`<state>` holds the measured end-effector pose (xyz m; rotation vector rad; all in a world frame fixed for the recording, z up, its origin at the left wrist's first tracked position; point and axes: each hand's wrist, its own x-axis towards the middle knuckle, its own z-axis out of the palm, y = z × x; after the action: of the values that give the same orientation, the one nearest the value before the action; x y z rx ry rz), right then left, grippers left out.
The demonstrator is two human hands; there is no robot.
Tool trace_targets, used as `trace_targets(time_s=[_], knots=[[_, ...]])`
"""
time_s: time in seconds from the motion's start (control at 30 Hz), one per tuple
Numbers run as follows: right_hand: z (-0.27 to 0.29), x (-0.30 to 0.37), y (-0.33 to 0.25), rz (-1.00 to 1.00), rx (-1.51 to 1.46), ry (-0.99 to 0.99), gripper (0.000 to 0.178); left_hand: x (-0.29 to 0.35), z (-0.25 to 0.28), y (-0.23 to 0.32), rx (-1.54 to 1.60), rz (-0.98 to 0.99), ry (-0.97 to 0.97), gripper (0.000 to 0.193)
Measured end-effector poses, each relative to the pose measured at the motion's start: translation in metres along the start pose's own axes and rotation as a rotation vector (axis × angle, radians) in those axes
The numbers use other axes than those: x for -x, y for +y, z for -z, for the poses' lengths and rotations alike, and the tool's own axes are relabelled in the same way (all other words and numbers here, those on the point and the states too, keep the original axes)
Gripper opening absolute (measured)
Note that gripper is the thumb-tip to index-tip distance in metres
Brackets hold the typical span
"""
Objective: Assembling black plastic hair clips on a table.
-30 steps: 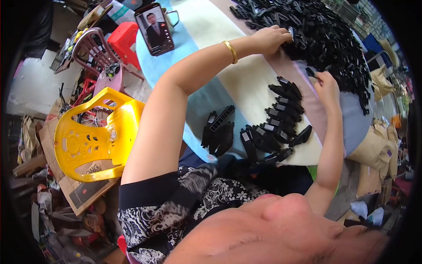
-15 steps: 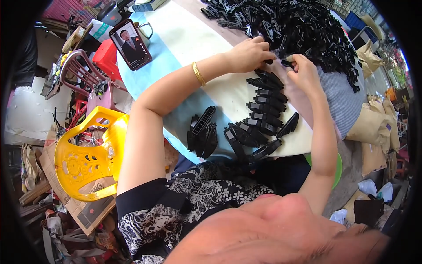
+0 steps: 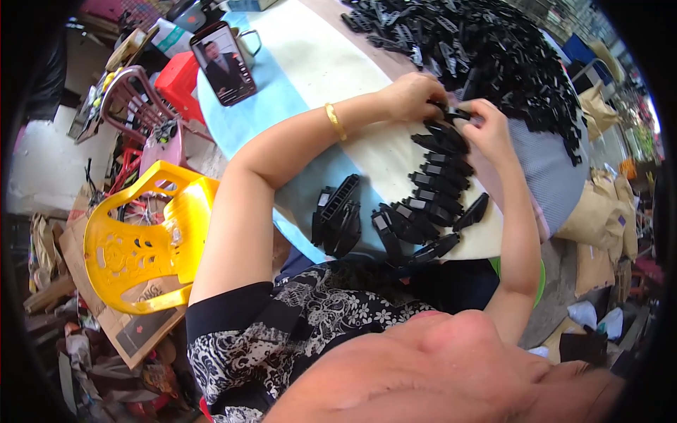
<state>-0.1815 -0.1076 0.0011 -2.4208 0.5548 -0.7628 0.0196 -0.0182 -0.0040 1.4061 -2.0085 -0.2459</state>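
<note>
Beneath both forearms, a round table (image 3: 328, 67), covered in blue, cream and pinkish-brown bands of cloth. Bears, along its far right side, a broad heap (image 3: 458, 42) of slim black plastic parts, loosely overlapping. Left of the table, a yellow plastic armchair (image 3: 134, 247) with a pierced backrest. On the cream band, nearer the body, a curved row (image 3: 438, 185) of bulkier black plastic parts, packed side by side; left of that, on the blue band, a separate small cluster (image 3: 345, 229) of similar parts. Towards the far left edge, a smartphone (image 3: 222, 63), propped up and lit. Between heap and row, close together, the left hand (image 3: 418, 97) and the right hand (image 3: 488, 134). On the left wrist, a gold-coloured bangle (image 3: 336, 121). Clamped between right thumb and forefinger, just beyond the row's far end, a black plastic piece (image 3: 459, 113). Under the bent left fingertips, gripped and mostly hidden, a black part (image 3: 438, 106); cannot tell whether joined to the other.
</note>
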Motion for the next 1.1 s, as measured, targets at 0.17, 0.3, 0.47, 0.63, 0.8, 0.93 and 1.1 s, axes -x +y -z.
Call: trace_targets(time_s=[0.17, 0.3, 0.47, 0.63, 0.8, 0.93, 1.1], knots=[[0.021, 0.008, -0.011, 0.036, 0.258, -0.065, 0.025, 0.004, -0.004, -0.003, -0.039, 0.024, 0.033, 0.026], [0.019, 0.008, -0.013, 0.043, 0.261, -0.072, 0.021, 0.004, -0.003, -0.002, 0.012, 0.056, 0.006, 0.023], [0.01, -0.001, -0.006, 0.093, 0.159, -0.089, 0.019, -0.001, -0.01, 0.001, 0.031, 0.007, 0.012, 0.022], [0.009, 0.001, 0.006, 0.049, -0.031, -0.169, 0.018, 0.001, -0.005, 0.005, 0.065, 0.115, -0.147, 0.026], [0.042, 0.0, 0.041, -0.176, -0.083, 0.191, 0.021, -0.006, 0.006, 0.003, 0.209, 0.046, -0.249, 0.037], [0.05, 0.0, 0.046, -0.184, 0.343, 0.276, 0.022, -0.028, 0.014, -0.007, -0.255, 0.111, 0.178, 0.037], [0.03, -0.004, 0.051, 0.131, 0.599, 0.223, 0.034, -0.059, 0.004, -0.046, -0.588, -0.102, 0.172, 0.038]])
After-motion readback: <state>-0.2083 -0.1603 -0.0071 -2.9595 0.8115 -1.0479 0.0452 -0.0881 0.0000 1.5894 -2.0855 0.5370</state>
